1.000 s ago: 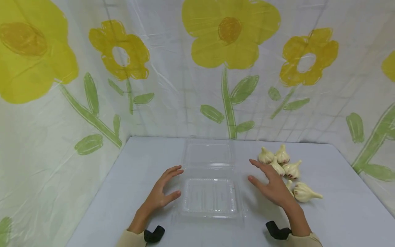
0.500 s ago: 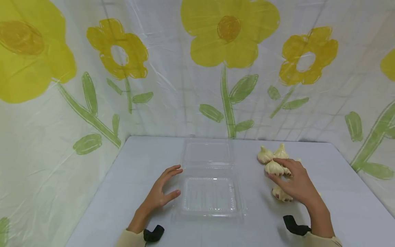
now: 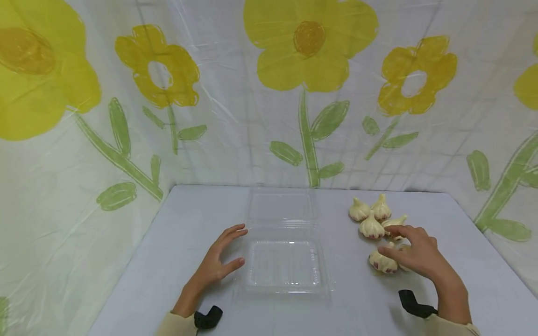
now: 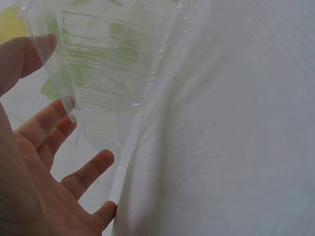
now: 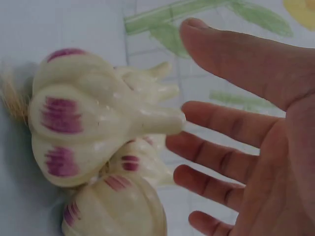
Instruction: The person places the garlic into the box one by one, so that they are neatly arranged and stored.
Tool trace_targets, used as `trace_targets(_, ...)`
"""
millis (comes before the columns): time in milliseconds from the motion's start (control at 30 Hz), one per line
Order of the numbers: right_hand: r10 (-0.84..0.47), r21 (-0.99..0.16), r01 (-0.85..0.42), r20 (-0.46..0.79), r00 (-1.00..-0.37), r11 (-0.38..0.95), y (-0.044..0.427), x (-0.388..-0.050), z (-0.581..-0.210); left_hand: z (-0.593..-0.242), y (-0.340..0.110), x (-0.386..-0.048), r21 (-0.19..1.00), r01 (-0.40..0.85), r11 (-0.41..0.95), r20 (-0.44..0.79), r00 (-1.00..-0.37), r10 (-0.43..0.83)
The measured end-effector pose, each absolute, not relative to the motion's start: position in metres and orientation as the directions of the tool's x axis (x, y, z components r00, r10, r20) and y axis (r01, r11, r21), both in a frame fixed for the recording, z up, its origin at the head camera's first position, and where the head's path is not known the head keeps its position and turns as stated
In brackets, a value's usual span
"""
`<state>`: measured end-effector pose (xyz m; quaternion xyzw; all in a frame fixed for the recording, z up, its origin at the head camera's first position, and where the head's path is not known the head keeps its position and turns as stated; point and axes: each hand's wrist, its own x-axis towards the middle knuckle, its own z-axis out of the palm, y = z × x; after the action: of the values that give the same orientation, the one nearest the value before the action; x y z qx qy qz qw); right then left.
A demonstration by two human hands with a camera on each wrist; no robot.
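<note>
My left hand (image 3: pixel 216 266) hovers at the left side of a clear plastic clamshell box (image 3: pixel 283 266), its fingers spread and relaxed. In the left wrist view the thumb (image 4: pixel 29 56) and some fingertips appear behind or beside the box's edge (image 4: pixel 51 81); contact cannot be told. My right hand (image 3: pixel 420 254) is over the near group of garlic bulbs (image 3: pixel 383 260), fingers and thumb apart. The right wrist view has a garlic bulb (image 5: pixel 93 123) with purple patches, its stem pointing toward the fingers, without a grip on it. The right hand partly hides another bulb.
The box's lid (image 3: pixel 280 205) lies folded back toward the far edge of the white table (image 3: pixel 201 205). Several more garlic bulbs (image 3: pixel 371 226) stand close together at the far right. A flower-printed sheet (image 3: pixel 235 140) hangs behind the table.
My right hand moved right to the bulbs, was around one in the middle half a second ago, and has since shifted right and nearer. That bulb now stands upright. The left hand stays put.
</note>
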<state>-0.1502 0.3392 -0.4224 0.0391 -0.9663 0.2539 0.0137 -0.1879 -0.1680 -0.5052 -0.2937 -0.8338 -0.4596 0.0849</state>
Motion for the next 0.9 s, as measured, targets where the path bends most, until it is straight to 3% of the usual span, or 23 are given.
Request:
trace_targets(367, -0.087, -0.359, -0.067, -0.041, -0.995, 0.931, 0.35, -0.154, -0.434, -0.503, -0.168, -0.187, 0.725, 0.563, 0.397, 0.407, -0.815, 0.412)
trace_targets(900, -0.16, -0.439, -0.133, -0.026, -0.987, 0.889, 0.341, -0.154, -0.437, -0.507, -0.167, -0.188, 0.715, 0.573, 0.4, 0.417, -0.809, 0.414)
